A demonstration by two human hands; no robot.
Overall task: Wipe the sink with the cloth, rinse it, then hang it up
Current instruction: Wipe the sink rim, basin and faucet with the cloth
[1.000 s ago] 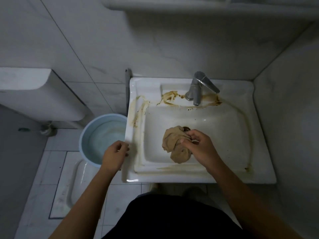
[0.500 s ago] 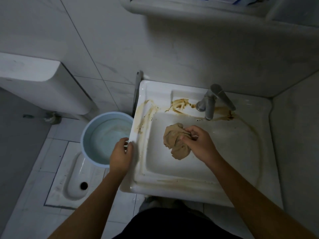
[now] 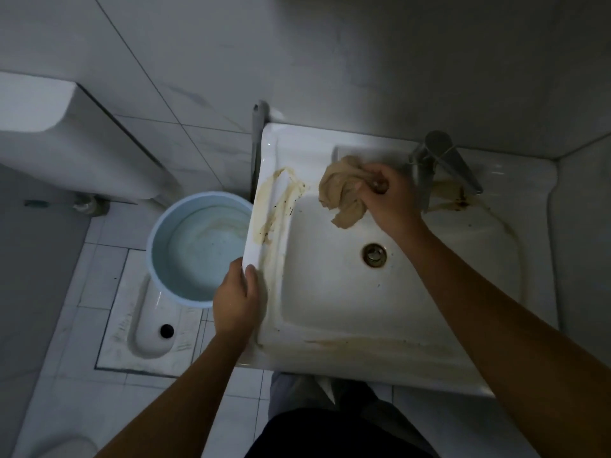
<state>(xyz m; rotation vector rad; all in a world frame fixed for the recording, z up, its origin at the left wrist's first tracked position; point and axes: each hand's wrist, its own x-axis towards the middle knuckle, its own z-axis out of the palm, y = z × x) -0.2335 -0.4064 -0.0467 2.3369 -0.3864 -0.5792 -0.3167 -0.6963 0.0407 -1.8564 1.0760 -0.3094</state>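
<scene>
A white square sink carries brown stains on its left rim, front rim and around the tap. My right hand is shut on a crumpled tan cloth, pressing it onto the back ledge of the sink, just left of the metal tap. The drain lies uncovered in the basin. My left hand grips the sink's left edge, thumb on the rim.
A light-blue bucket with water stands on the floor left of the sink. Beside it is a squat toilet pan and, on the wall above, a white cistern. Tiled walls enclose the sink at the back and right.
My right hand has carried the cloth from the basin's middle up to the back ledge by the tap, uncovering the drain. My left hand has taken hold of the sink's left edge.
</scene>
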